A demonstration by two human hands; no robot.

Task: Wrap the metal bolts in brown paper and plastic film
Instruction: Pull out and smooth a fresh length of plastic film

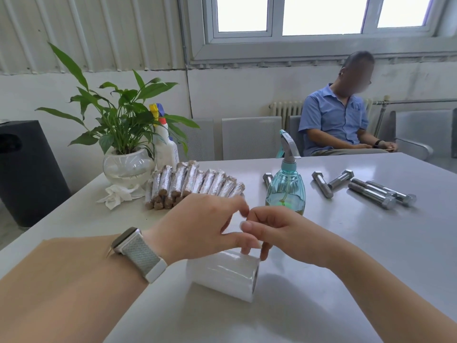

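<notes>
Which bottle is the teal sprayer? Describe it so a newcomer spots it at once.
Start at the grey table and look toward its far middle, just beyond the two hands. There stands the teal spray bottle, between the stack of wrapped bolts and the bare bolts. Unlike the opaque white spray bottle by the plant, it is see-through, ribbed and rounded.

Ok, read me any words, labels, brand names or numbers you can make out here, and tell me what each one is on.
No text can be read in this view.
white spray bottle by the plant: a label patch, too blurred to read.
teal spray bottle: no label visible.
roll of plastic film: plain, no print.
wrapped bolts and bare bolts: no markings legible.
watch on the left wrist: face turned away.
</notes>
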